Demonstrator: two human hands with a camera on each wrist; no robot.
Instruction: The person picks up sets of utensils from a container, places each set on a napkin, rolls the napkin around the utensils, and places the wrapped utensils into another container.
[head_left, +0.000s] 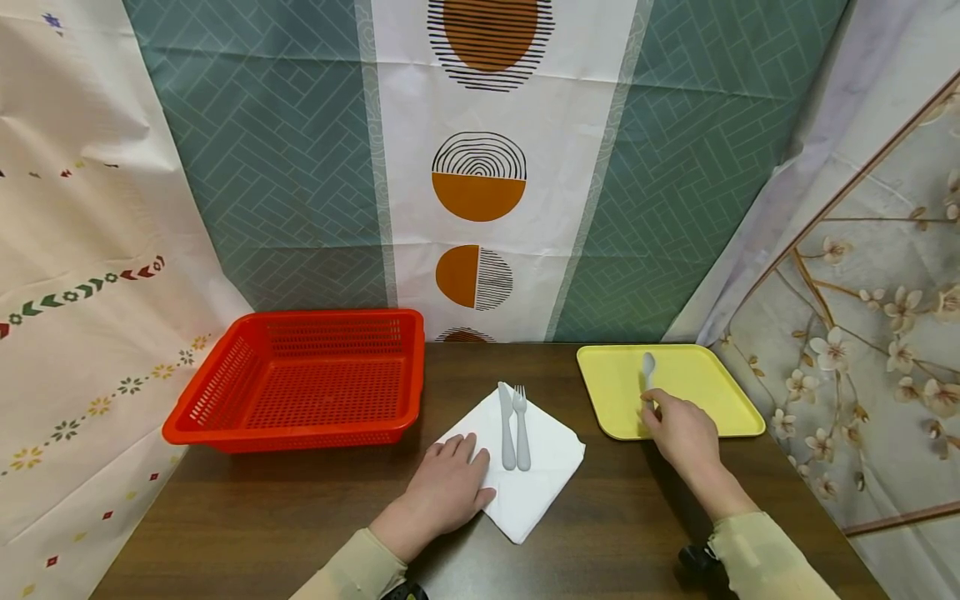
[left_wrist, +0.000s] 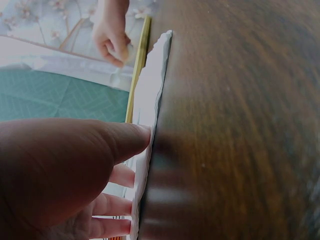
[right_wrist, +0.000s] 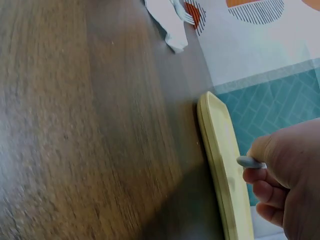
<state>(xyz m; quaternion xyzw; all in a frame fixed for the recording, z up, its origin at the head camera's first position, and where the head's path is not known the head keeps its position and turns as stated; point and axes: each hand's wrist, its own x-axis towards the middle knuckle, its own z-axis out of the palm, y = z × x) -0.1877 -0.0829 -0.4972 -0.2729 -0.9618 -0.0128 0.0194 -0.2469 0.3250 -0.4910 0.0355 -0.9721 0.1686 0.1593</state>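
Observation:
Over the yellow tray point(head_left: 701, 392), my right hand point(head_left: 681, 429) pinches a grey spoon point(head_left: 648, 367) by its handle, the bowl pointing toward the back wall. In the right wrist view the spoon's handle end point(right_wrist: 250, 162) pokes out between thumb and fingers. My left hand point(head_left: 450, 487) rests with fingers extended on the left edge of a folded white napkin point(head_left: 551, 450). On that napkin a grey knife point(head_left: 507, 429) and a grey fork point(head_left: 521, 429) lie side by side, knife on the left. The left wrist view shows the thumb on the napkin's edge.
A red perforated basket point(head_left: 292, 440) stands at the back left of the brown wooden table point(head_left: 300, 517). Patterned cloth point(head_left: 480, 100) hangs behind the table, and more cloth borders it at left and right. The yellow tray sits near the right edge.

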